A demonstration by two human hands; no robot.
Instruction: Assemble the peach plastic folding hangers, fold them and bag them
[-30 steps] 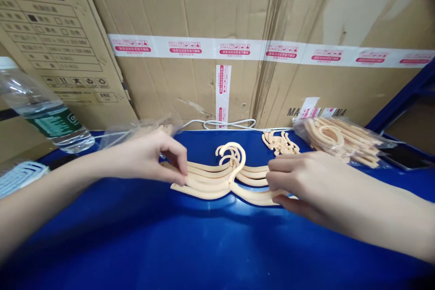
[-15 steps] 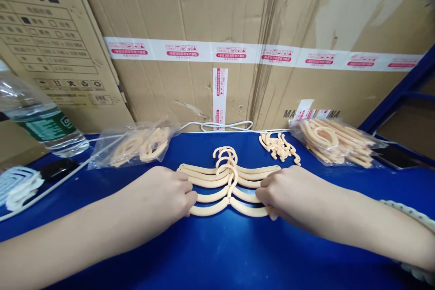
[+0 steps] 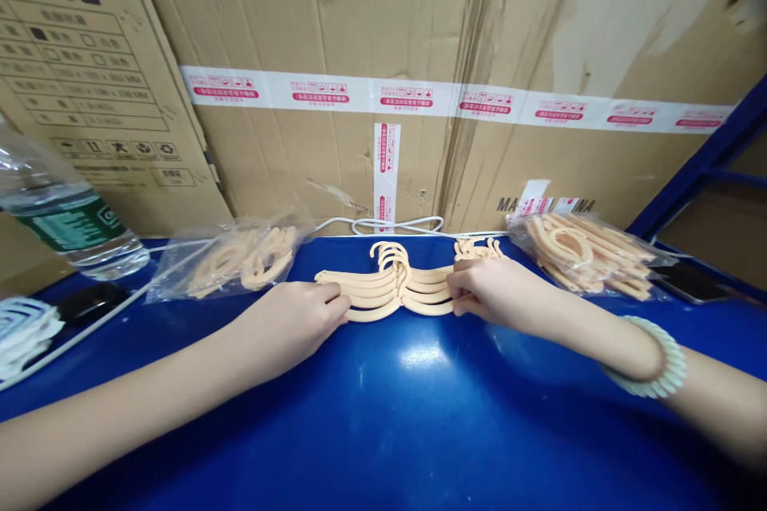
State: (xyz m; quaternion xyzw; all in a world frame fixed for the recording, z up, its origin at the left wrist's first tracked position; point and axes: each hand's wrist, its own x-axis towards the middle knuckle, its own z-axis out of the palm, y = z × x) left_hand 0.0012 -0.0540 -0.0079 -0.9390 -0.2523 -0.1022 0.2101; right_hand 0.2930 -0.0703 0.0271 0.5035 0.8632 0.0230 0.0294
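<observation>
Several cream-coloured clothes hangers [image 3: 372, 303] lie overlapped in a row on the blue table [image 3: 383, 415], their hooks bunched at the top pointing away from me. My left hand [image 3: 315, 315] is closed around the left ends of their arms. On the other side, my right hand [image 3: 482, 291] grips the right ends, with thumb and fingers pinched together. Both hands partly cover the hanger tips. Just behind my right hand is a small heap of loose cream hook pieces [image 3: 478, 247], partly hidden by it.
A clear bag of cream parts [image 3: 240, 259] lies at the left, another bag [image 3: 584, 251] at the right beside a dark phone [image 3: 692, 283]. A water bottle [image 3: 75, 215] stands far left. A white cable [image 3: 395, 225] runs along the cardboard [image 3: 288, 168] at the back.
Both hands have moved the hangers away from me, toward the cardboard. The hangers now sit closer together, and my right hand covers part of the hook heap.
</observation>
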